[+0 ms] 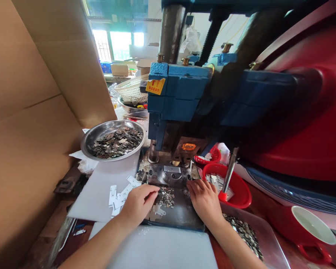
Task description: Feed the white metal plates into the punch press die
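Note:
My left hand (pixel 140 201) is closed in a pinch, thumb against fingers, beside a heap of tiny metal pieces (pixel 166 197) on the press's dark base plate (pixel 184 213). Whatever its fingertips hold is hidden or too small to name. My right hand (pixel 205 196) has its fingers bent together at the right edge of the die block (pixel 156 175); their tips are partly hidden. Between and beyond both hands, a flat metal plate (pixel 172 169) lies on the die under the blue press head (pixel 176 93). Flat metal strips (pixel 119 200) with holes are scattered left of my left hand.
A steel bowl (pixel 85 145) of dark metal pieces stands at left, by a cardboard wall (pixel 44 112). On the right are a red basin (pixel 245 198) with metal strips, a clear tray (pixel 268 239) of small parts and a red mug (pixel 288 224). A metal lever (pixel 230 170) rises there.

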The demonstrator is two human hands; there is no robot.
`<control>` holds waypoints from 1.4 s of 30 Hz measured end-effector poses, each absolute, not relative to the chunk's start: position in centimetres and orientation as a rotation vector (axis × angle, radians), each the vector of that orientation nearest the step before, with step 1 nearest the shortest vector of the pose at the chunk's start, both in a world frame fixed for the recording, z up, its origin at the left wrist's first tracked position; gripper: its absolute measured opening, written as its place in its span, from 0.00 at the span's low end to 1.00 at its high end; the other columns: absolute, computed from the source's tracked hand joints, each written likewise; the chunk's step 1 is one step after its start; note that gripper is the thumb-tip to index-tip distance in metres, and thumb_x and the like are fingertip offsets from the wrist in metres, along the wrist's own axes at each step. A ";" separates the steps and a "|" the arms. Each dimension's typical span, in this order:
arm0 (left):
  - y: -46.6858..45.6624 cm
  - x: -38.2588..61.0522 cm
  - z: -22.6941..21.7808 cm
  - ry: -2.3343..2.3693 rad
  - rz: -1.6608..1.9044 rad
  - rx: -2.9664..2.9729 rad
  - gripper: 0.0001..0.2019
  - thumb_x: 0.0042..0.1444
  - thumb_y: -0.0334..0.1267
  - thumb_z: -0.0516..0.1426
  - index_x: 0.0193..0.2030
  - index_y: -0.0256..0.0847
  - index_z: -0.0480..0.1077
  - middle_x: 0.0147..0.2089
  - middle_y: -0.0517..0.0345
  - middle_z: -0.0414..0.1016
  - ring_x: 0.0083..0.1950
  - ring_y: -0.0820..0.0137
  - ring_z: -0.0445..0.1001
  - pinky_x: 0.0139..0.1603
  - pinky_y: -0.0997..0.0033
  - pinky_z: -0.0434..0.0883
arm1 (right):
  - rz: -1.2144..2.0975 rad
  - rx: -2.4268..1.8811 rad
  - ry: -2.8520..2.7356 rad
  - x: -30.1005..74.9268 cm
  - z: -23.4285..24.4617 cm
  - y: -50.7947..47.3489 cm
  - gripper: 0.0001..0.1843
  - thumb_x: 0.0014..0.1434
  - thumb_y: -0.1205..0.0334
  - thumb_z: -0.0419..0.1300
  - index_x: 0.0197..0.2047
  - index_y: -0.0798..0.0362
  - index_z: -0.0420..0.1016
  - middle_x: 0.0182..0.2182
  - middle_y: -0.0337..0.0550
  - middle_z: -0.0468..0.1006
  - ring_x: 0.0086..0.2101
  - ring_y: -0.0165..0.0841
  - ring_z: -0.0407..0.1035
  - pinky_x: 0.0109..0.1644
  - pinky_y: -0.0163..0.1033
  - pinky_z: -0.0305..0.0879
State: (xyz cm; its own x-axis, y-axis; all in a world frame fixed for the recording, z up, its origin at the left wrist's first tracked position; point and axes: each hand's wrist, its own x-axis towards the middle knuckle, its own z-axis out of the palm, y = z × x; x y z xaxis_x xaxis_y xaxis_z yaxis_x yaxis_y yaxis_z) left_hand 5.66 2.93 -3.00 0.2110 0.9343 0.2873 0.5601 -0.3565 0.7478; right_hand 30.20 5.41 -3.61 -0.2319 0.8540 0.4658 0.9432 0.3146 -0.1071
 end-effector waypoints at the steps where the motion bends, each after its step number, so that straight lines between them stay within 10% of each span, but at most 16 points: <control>1: 3.1 5.7 -2.7 1.391 1.011 1.973 0.10 0.58 0.34 0.52 0.42 0.45 0.74 0.40 0.58 0.79 0.40 0.69 0.76 0.43 0.70 0.72 | -0.241 -1.570 -2.107 29.9 -3.4 5.8 0.11 0.62 0.64 0.50 0.35 0.51 0.74 0.32 0.44 0.76 0.35 0.37 0.67 0.41 0.42 0.58; 42: 10.9 10.9 -1.5 1.637 1.138 1.889 0.06 0.52 0.32 0.59 0.36 0.42 0.76 0.39 0.56 0.75 0.44 0.66 0.71 0.50 0.63 0.66 | -0.179 -1.401 -2.147 27.3 -1.7 7.8 0.15 0.62 0.53 0.52 0.47 0.45 0.74 0.46 0.43 0.75 0.52 0.41 0.62 0.62 0.58 0.45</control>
